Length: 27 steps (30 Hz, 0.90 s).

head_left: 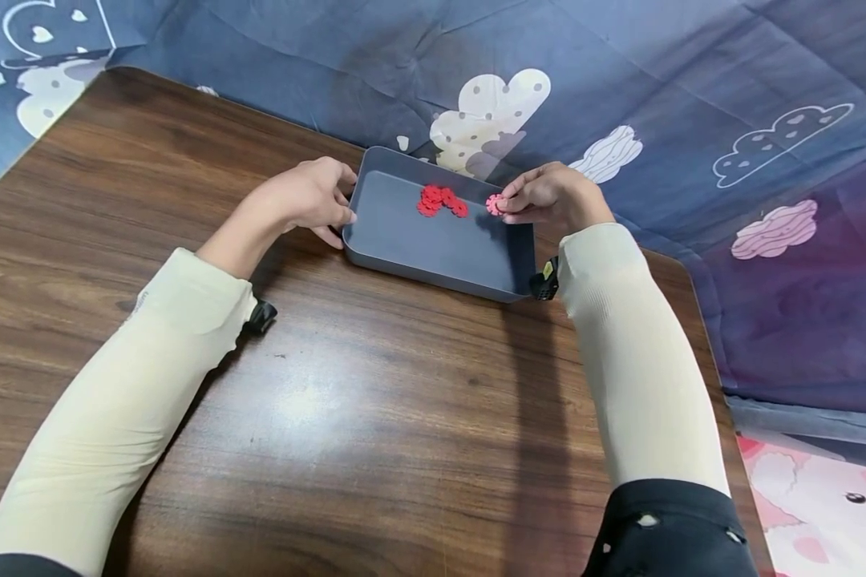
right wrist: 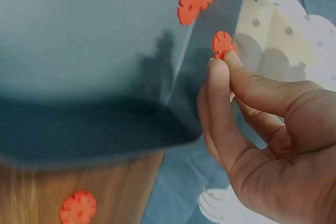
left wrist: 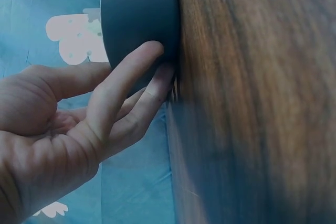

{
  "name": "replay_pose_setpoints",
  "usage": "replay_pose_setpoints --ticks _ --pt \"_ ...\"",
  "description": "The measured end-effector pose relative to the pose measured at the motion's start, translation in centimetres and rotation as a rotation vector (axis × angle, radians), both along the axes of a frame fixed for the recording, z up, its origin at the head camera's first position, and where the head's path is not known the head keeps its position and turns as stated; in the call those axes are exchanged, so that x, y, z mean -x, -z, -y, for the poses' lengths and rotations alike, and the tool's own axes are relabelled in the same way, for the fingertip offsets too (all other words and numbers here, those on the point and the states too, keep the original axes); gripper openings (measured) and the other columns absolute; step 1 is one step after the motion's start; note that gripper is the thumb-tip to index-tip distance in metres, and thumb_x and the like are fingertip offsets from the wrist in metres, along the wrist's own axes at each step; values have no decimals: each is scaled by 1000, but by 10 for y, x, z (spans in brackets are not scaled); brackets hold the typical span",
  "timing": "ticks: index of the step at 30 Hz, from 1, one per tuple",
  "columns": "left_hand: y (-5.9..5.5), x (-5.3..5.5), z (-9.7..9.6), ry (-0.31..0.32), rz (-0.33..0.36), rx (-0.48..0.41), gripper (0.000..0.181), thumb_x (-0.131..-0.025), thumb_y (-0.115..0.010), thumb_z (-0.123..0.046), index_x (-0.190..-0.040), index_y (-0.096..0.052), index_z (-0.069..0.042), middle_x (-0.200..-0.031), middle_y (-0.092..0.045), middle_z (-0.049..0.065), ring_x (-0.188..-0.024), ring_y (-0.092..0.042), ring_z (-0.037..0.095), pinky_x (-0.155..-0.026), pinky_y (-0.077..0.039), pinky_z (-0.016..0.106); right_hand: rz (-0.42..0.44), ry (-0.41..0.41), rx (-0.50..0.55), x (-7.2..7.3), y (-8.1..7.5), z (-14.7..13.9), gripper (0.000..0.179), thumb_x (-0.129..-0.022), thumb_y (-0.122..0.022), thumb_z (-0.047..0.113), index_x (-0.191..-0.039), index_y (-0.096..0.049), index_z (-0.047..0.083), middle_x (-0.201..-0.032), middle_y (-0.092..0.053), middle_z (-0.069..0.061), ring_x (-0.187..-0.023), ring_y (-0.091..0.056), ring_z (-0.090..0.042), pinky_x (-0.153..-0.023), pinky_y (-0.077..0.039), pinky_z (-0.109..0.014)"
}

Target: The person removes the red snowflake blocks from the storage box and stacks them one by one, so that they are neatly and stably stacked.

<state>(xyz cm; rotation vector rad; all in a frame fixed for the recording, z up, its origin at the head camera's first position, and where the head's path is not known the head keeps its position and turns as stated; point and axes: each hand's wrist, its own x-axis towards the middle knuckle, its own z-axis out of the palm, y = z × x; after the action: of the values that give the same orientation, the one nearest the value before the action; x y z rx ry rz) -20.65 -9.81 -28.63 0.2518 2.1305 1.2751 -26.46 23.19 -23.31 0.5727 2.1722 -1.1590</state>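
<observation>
A shallow dark grey tray (head_left: 433,232) lies on the table, with a small cluster of red notched plastic discs (head_left: 440,200) inside near its far wall. At the tray's left end, my left hand (head_left: 310,196) grips the wall; in the left wrist view, fingertips (left wrist: 152,51) press its outer side while another digit reaches to the rim. Thumb and forefinger of my right hand (head_left: 548,196) pinch one red notched disc (right wrist: 223,43) over the tray's far right part. The other fingers of that hand curl beneath.
Another red notched disc (right wrist: 79,208) lies on the wooden table (head_left: 375,401) just beyond the tray's right end. A blue cloud-patterned cloth (head_left: 361,64) hangs right behind the tray and along the right side. Both forearms carry small black wrist devices.
</observation>
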Motion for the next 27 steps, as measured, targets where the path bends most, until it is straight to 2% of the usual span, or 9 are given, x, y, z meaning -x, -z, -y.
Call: replay_pose_setpoints --ticks 2,9,15,19,27 --pt "0 0 0 -1 2 -6 75 -107 -53 5 -171 -14 1 -150 -50 32 -121 -64 32 -89 -72 34 1 -8 -1 0 -4 -6 16 -101 -67 -7 -91 -70 6 -80 -72 -3 -72 -73 -14 -75 -71 -23" --pt "2 1 0 2 0 2 74 -107 -53 5 -171 -15 0 -146 -51 30 -108 -66 25 -89 -72 32 25 -15 21 -4 -15 -29 18 -103 -65 -5 -91 -68 7 -79 -73 -3 -72 -73 -14 -76 -71 -23" --pt "2 2 3 11 9 -9 74 -108 -53 4 -171 -14 0 -150 -49 32 -121 -62 32 -88 -72 31 52 -27 54 -8 -19 -56 23 -105 -59 -7 -90 -68 7 -81 -74 -4 -73 -74 -14 -77 -71 -22" --pt "3 2 5 12 17 -26 74 -108 -53 4 -171 -13 0 -152 -47 33 -121 -59 33 -89 -72 31 50 -2 43 -13 -19 -71 28 -105 -57 -10 -87 -71 8 -83 -72 -4 -76 -73 -14 -80 -71 -24" --pt "4 2 7 12 35 -69 75 -108 -52 6 -170 -12 2 -152 -46 34 -117 -59 31 -87 -73 31 118 62 117 -24 -9 -104 31 -107 -54 -11 -88 -72 7 -86 -76 -4 -80 -75 -13 -80 -71 -23"
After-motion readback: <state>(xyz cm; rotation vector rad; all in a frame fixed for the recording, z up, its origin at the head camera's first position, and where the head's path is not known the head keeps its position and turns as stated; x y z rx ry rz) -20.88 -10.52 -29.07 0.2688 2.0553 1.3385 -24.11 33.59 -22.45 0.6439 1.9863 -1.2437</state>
